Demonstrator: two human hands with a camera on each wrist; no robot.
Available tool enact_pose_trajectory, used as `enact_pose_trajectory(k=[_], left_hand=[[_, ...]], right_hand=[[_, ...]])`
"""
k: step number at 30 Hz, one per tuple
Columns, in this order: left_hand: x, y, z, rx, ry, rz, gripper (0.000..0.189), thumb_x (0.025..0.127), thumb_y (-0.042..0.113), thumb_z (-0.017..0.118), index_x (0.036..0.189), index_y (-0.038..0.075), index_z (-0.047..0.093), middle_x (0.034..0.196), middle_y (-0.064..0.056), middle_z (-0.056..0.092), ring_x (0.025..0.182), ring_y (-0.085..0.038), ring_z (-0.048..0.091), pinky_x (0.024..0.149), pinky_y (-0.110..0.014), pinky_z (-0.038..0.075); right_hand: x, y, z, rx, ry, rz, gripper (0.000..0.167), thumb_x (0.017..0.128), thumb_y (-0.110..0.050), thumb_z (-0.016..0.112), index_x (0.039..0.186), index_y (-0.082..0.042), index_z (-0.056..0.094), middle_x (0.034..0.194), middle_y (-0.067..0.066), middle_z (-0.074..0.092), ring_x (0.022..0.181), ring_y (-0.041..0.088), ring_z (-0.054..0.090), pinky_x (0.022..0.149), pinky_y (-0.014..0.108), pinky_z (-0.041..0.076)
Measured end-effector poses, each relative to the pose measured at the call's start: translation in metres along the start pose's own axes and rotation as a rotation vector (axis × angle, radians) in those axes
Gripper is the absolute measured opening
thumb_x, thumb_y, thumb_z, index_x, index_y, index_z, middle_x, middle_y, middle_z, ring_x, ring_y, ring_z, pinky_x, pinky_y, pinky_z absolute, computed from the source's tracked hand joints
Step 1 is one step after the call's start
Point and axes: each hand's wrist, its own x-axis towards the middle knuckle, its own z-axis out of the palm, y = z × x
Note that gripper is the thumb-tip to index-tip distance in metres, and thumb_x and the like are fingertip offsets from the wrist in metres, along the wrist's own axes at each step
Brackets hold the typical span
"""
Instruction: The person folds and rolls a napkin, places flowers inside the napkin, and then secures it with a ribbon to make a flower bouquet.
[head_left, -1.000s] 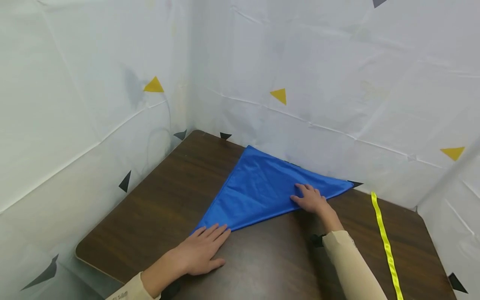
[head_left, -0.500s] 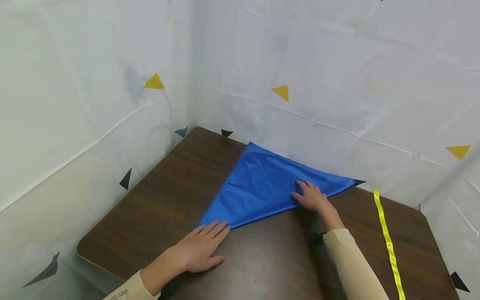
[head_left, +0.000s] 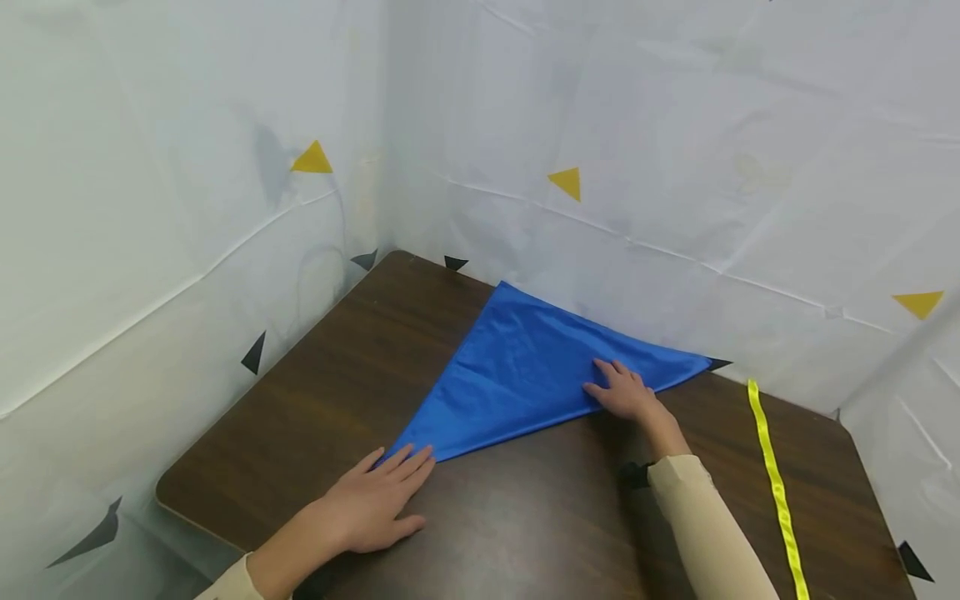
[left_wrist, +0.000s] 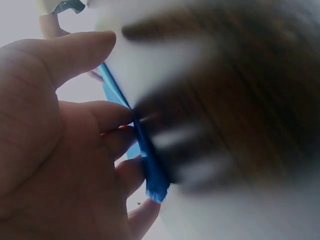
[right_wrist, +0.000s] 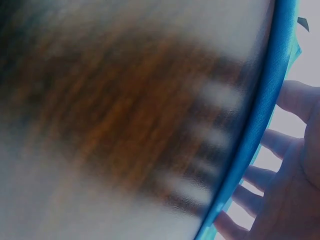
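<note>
A blue cloth (head_left: 517, 358), lying as a triangle, spreads over the far part of the brown table. My left hand (head_left: 375, 504) is laid at the cloth's near left corner, its fingers straight and the fingertips on that corner. In the left wrist view the cloth's folded edge (left_wrist: 150, 165) runs along those fingertips. My right hand (head_left: 626, 396) rests on the cloth's near edge, right of the middle, with fingers spread. From the right wrist, the blue edge (right_wrist: 255, 120) passes over the fingers, which do not curl round it.
A yellow ribbon (head_left: 776, 492) lies lengthwise on the right side of the table (head_left: 300, 417). White sheeting (head_left: 637, 125) with yellow and black triangles stands close behind the table and at both sides.
My left hand has slid slightly left along the cloth's near corner. The right hand stays on the cloth's edge. The head view has shifted a little.
</note>
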Motion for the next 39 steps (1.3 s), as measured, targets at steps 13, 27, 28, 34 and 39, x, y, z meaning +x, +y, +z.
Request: enact_pose_trajectory(k=[13, 27, 28, 34, 39], left_hand=[[-0.025, 0.002, -0.009, -0.009, 0.042, -0.091, 0.076, 0.106, 0.051, 0.064, 0.166, 0.012, 0.041, 0.178, -0.001, 0.030, 0.167, -0.028, 0.023, 0.133, -0.063, 0.015], [-0.028, 0.004, -0.011, 0.018, 0.131, -0.079, 0.068, 0.102, 0.030, 0.075, 0.160, 0.007, 0.049, 0.174, -0.006, 0.039, 0.160, -0.037, 0.035, 0.129, -0.063, 0.026], [-0.028, 0.004, -0.011, 0.013, 0.130, -0.078, 0.067, 0.102, 0.030, 0.074, 0.161, 0.007, 0.049, 0.174, -0.006, 0.039, 0.160, -0.038, 0.036, 0.129, -0.063, 0.027], [-0.035, -0.004, -0.005, -0.054, 0.095, -0.075, 0.065, 0.104, 0.017, 0.066, 0.164, 0.008, 0.044, 0.176, -0.006, 0.034, 0.161, -0.039, 0.033, 0.129, -0.065, 0.025], [-0.038, -0.014, -0.002, -0.119, 0.080, -0.078, 0.069, 0.104, 0.017, 0.067, 0.167, 0.010, 0.039, 0.179, -0.004, 0.028, 0.165, -0.040, 0.025, 0.130, -0.069, 0.016]], right_hand=[[0.018, 0.027, 0.002, 0.010, -0.042, 0.012, 0.087, 0.108, -0.061, 0.047, 0.172, -0.009, 0.019, 0.176, 0.031, 0.012, 0.159, 0.063, 0.009, 0.121, 0.084, 0.008], [-0.015, -0.015, -0.004, -0.245, 0.100, -0.079, 0.072, 0.113, -0.051, 0.044, 0.171, -0.012, 0.028, 0.175, 0.029, 0.023, 0.161, 0.055, 0.021, 0.125, 0.077, 0.019], [-0.021, -0.027, -0.002, -0.268, 0.123, -0.122, 0.070, 0.113, -0.049, 0.045, 0.171, -0.013, 0.030, 0.175, 0.027, 0.026, 0.161, 0.053, 0.025, 0.125, 0.075, 0.021], [-0.071, -0.117, 0.021, -0.320, 0.128, -0.446, 0.066, 0.111, -0.048, 0.056, 0.167, -0.017, 0.041, 0.171, 0.015, 0.041, 0.158, 0.039, 0.041, 0.123, 0.068, 0.034], [-0.106, -0.178, 0.062, -0.412, 0.032, -0.659, 0.070, 0.112, -0.058, 0.048, 0.170, -0.021, 0.034, 0.175, 0.004, 0.037, 0.161, 0.027, 0.039, 0.124, 0.060, 0.037]])
